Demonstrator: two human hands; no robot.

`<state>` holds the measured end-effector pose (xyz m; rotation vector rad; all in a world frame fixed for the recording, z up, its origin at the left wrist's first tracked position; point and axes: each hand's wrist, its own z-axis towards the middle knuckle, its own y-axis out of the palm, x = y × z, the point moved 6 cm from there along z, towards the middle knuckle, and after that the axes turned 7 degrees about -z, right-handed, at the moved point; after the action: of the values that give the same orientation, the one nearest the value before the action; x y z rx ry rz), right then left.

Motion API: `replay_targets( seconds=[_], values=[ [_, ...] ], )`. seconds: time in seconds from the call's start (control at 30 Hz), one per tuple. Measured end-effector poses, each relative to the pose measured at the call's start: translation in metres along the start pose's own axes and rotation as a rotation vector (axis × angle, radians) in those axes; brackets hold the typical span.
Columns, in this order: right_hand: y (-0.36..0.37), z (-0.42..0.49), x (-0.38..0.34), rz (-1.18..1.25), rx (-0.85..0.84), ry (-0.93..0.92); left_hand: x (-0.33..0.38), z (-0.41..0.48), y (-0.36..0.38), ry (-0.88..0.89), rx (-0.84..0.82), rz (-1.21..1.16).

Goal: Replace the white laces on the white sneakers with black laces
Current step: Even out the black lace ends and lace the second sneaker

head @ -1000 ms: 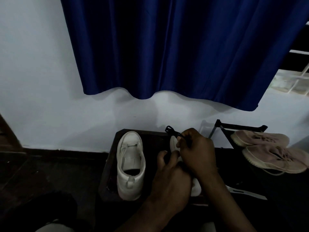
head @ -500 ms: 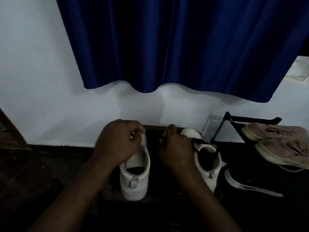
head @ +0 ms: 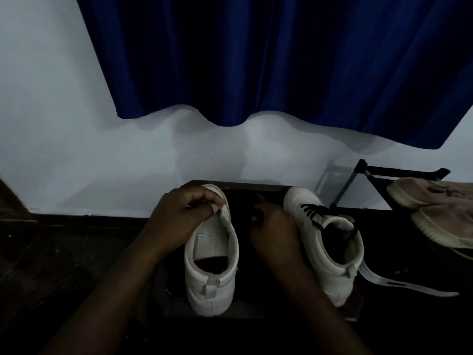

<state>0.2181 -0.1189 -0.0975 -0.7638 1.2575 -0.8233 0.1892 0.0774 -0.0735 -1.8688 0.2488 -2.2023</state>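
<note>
Two white sneakers stand heel-toward-me on a dark wooden stool (head: 243, 184). The left sneaker (head: 212, 267) shows no lace, and its tongue lies bare. My left hand (head: 179, 216) pinches its upper edge near the toe, between thumb and fingers. The right sneaker (head: 330, 247) carries a black lace (head: 312, 213) threaded across its front. My right hand (head: 273, 231) sits between the two shoes with its fingers curled round a thin dark strand, apparently a second black lace (head: 259, 199), which is hard to make out against the dark stool.
A black rack (head: 399, 171) at the right holds a pair of beige sneakers (head: 435, 203). A white strip (head: 409, 286) lies on the dark floor beside the stool. A white wall (head: 102, 149) and blue curtain (head: 256, 60) rise close behind.
Both hands left the right sneaker. My left hand went to the left sneaker and took hold of its upper edge. My right hand came to rest between the shoes. The view shifted left.
</note>
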Motion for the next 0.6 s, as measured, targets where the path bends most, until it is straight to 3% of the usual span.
replay_targets(
  seconds=[0.17,0.6],
  values=[
    [-0.005,-0.002,-0.001,-0.107,-0.015,-0.035,0.003,-0.006,0.008,0.062,-0.122,0.085],
    [-0.01,-0.003,0.0,0.098,0.36,-0.123,-0.007,0.0,0.005,0.036,-0.086,-0.082]
  ],
)
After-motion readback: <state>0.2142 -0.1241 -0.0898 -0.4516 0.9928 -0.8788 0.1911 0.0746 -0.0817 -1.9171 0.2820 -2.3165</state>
